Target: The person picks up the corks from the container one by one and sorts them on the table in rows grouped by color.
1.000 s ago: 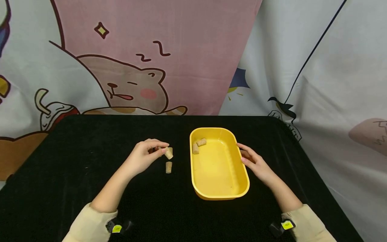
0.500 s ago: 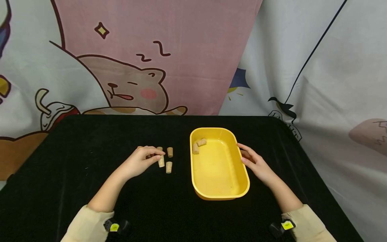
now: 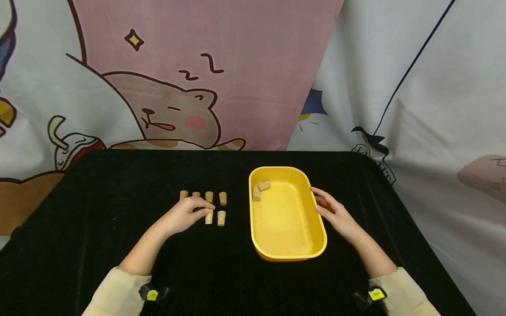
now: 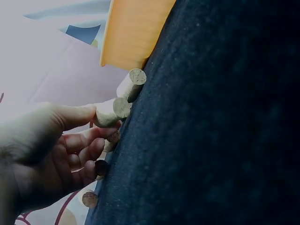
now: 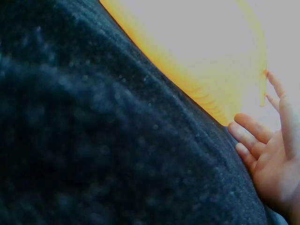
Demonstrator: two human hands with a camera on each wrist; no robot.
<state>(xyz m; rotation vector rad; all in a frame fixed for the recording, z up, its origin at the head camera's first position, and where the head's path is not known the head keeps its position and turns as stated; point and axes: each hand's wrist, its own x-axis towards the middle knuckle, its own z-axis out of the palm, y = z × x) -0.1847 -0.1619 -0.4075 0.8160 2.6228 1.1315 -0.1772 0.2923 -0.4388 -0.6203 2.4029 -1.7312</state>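
My left hand (image 3: 189, 216) pinches a tan cork (image 3: 208, 217) between thumb and fingertips, low over the black cloth. The left wrist view shows the pinched cork (image 4: 112, 112) end-on, with the other fingers loosely bent below it. Right of it stands another cork (image 3: 221, 218). Behind them runs a row of several corks (image 3: 223, 199), the leftmost ones partly hidden by the hand. A yellow plastic tub (image 3: 287, 257) sits to the right, holding two corks (image 3: 260, 190) at its far left corner. My right hand (image 3: 336, 215) touches the tub's right side with loosely extended fingers.
A black cloth (image 3: 221, 281) covers the table. Its far edge meets a printed curtain (image 3: 261, 79) with a cartoon animal on it. Another pale curtain (image 3: 435, 131) hangs along the right side.
My left hand placed a cork in the back row, withdrew, and carried another toward me beside the front cork. More corks of the back row show now. The right hand and tub stay put.
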